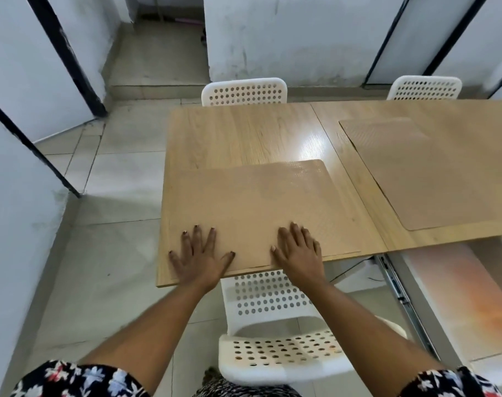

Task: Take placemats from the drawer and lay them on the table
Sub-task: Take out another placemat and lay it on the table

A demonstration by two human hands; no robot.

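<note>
our left hand (pixel 199 257) and right hand (pixel 300 253) press the near placemat (pixel 258 202) flat on the desk (pixel 229 133), fingers (pixel 211 237) spread straight, likely to smooth and square it.

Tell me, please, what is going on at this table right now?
A person is laying placemats on a wooden table. Both hands lie flat, fingers spread, on the near placemat: the left hand by its near left corner, the right hand at its near edge. A second placemat already lies flat further right. A white perforated chair stands just before the person, and an open drawer shows under the table at the right.
</note>
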